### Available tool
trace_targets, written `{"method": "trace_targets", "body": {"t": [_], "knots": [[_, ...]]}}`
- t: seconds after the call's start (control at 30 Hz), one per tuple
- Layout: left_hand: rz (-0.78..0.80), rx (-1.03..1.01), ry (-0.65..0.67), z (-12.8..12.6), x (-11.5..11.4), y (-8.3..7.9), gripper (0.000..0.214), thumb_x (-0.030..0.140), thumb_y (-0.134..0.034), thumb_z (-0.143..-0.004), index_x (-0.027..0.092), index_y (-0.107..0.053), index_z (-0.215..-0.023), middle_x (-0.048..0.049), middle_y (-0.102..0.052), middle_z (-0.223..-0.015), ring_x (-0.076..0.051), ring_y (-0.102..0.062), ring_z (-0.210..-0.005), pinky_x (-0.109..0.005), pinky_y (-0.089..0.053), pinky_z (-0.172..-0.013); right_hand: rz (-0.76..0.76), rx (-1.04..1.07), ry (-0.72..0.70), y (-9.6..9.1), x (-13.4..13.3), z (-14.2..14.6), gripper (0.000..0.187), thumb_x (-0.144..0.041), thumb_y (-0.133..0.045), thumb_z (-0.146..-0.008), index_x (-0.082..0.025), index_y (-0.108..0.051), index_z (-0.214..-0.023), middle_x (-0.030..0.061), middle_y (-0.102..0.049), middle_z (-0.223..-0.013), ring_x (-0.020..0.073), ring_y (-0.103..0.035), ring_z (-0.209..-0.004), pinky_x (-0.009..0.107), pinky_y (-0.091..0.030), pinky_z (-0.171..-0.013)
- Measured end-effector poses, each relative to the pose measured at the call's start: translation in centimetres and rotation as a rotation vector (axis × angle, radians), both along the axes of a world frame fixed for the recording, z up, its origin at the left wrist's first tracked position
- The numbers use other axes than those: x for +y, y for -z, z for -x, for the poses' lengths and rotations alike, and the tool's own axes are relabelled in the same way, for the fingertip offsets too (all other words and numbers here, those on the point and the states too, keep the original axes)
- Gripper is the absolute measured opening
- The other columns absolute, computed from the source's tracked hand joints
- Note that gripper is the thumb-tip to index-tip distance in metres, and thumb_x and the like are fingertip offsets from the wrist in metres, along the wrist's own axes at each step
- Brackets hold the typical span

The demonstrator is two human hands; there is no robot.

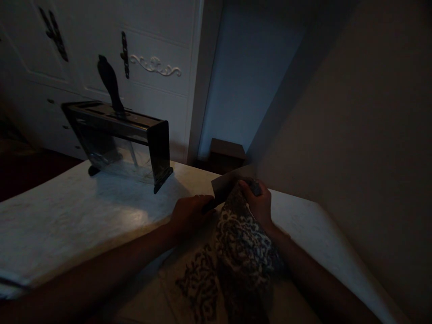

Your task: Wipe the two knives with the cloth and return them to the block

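Note:
My left hand (191, 215) is closed around the dark handle of a broad-bladed knife (220, 183), held just above the table. The blade points away to the right and looks wide like a cleaver's, though dimness blurs its outline. My right hand (259, 200) grips a bunched part of a dark cloth with a pale swirling pattern (245, 243). That cloth lies against the blade and covers some of it. Its lower end hangs down toward me. To the left, a knife block with clear sides (158, 153) stands on the table, one black handle (108, 83) sticking up from it.
The pale marble-like table (135, 216) runs across the view. Behind it are white cabinets (158, 49) with dark handles, and a brown box-like piece (227, 148) is beyond the far edge. A wall (354, 112) rises along the right side. The room is dim.

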State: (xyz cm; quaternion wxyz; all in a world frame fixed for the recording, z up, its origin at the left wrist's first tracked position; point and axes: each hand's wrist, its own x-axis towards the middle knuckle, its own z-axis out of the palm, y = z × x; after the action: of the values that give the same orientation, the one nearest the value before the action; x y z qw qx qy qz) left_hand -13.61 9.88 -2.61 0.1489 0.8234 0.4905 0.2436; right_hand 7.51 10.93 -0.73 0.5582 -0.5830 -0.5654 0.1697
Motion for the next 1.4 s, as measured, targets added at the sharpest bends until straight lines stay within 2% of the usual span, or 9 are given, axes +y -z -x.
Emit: {"method": "trace_targets", "body": {"t": [0.13, 0.3, 0.43, 0.53, 0.67, 0.8, 1.0, 1.2, 1.4], "knots": [[-0.004, 0.057, 0.026, -0.1, -0.3, -0.5, 0.031, 0.036, -0.056, -0.088, 0.025, -0.064, -0.116, -0.0029, -0.071, -0.107, -0.021, -0.067, -0.094, -0.029, -0.046, -0.076, -0.152, -0.013, 0.080, -1.7, 0.4, 0.1, 0.035, -0.051, -0.070, -0.074, -0.018, -0.061, -0.080, -0.0009, -0.060, -0.072, 0.0166, -0.053, -0.068, 0.027, -0.043, -0.063], [-0.054, 0.142, 0.074, -0.2, -0.5, -0.6, 0.026, 0.034, -0.051, -0.091, 0.025, -0.065, -0.111, -0.0024, -0.071, -0.097, -0.020, -0.067, -0.088, -0.029, -0.045, -0.071, -0.383, -0.178, 0.077, -3.6, 0.8, 0.6, 0.028, -0.042, -0.071, -0.077, -0.019, -0.060, -0.087, 0.0008, -0.061, -0.083, 0.0184, -0.056, -0.080, 0.031, -0.045, -0.074], [-0.108, 0.256, 0.124, -0.5, -0.7, -0.7, 0.027, 0.027, -0.051, -0.090, 0.024, -0.062, -0.115, -0.0030, -0.070, -0.094, -0.021, -0.067, -0.083, -0.030, -0.045, -0.066, -0.572, -0.277, 0.073, -3.9, 0.8, 0.8, 0.023, -0.031, -0.070, -0.081, -0.021, -0.056, -0.095, 0.0019, -0.059, -0.091, 0.0189, -0.056, -0.087, 0.032, -0.045, -0.080], [-0.161, 0.344, 0.167, -0.9, -0.9, -0.7, 0.029, 0.024, -0.049, -0.091, 0.022, -0.060, -0.117, -0.0038, -0.070, -0.093, -0.023, -0.066, -0.080, -0.032, -0.045, -0.063, -0.614, -0.398, 0.002, -3.8, 0.7, 0.8, 0.013, -0.026, -0.063, -0.086, -0.022, -0.056, -0.096, 0.0036, -0.059, -0.093, 0.0203, -0.056, -0.089, 0.035, -0.044, -0.081], [-0.199, 0.408, 0.196, -1.1, -1.1, -0.7, 0.030, 0.022, -0.047, -0.091, 0.021, -0.058, -0.119, -0.0041, -0.069, -0.091, -0.024, -0.066, -0.079, -0.034, -0.046, -0.063, -0.559, -0.739, -0.242, -3.6, 0.5, 0.9, 0.006, -0.023, -0.055, -0.092, -0.021, -0.059, -0.095, 0.0058, -0.066, -0.094, 0.0221, -0.057, -0.092, 0.037, -0.042, -0.082], [-0.197, 0.408, 0.192, -1.0, -1.1, -0.6, 0.026, 0.022, -0.047, -0.091, 0.020, -0.060, -0.113, -0.0046, -0.069, -0.092, -0.023, -0.066, -0.081, -0.033, -0.046, -0.065, -0.477, -0.815, -0.291, -3.4, 0.9, 0.5, 0.011, -0.030, -0.058, -0.092, -0.020, -0.061, -0.092, 0.0067, -0.067, -0.092, 0.0234, -0.058, -0.091, 0.038, -0.041, -0.080], [-0.173, 0.375, 0.178, -0.9, -1.0, -0.8, 0.022, 0.024, -0.048, -0.091, 0.020, -0.061, -0.108, -0.0038, -0.070, -0.090, -0.022, -0.067, -0.080, -0.032, -0.046, -0.064, -0.352, -0.722, -0.233, -3.3, 2.2, -1.5, 0.019, -0.036, -0.054, -0.093, -0.021, -0.062, -0.087, 0.0062, -0.067, -0.088, 0.0239, -0.059, -0.086, 0.038, -0.042, -0.078], [-0.181, 0.356, 0.149, -1.0, -0.9, -0.5, 0.024, 0.033, -0.044, -0.094, 0.022, -0.063, -0.105, -0.0037, -0.070, -0.088, -0.023, -0.067, -0.077, -0.032, -0.044, -0.062, -0.211, -0.611, -0.125, -3.3, 3.4, -4.1, 0.025, -0.042, -0.054, -0.090, -0.020, -0.063, -0.082, 0.0052, -0.065, -0.083, 0.0217, -0.059, -0.079, 0.033, -0.042, -0.075], [-0.127, 0.290, 0.141, -1.0, -0.7, -0.5, 0.026, 0.037, -0.045, -0.093, 0.023, -0.065, -0.103, -0.0033, -0.071, -0.090, -0.022, -0.067, -0.079, -0.030, -0.044, -0.063, -0.029, -0.680, 0.040, -3.8, 4.4, -7.4, 0.033, -0.048, -0.050, -0.087, -0.020, -0.059, -0.074, 0.0042, -0.060, -0.071, 0.0201, -0.055, -0.068, 0.030, -0.038, -0.065]]}}
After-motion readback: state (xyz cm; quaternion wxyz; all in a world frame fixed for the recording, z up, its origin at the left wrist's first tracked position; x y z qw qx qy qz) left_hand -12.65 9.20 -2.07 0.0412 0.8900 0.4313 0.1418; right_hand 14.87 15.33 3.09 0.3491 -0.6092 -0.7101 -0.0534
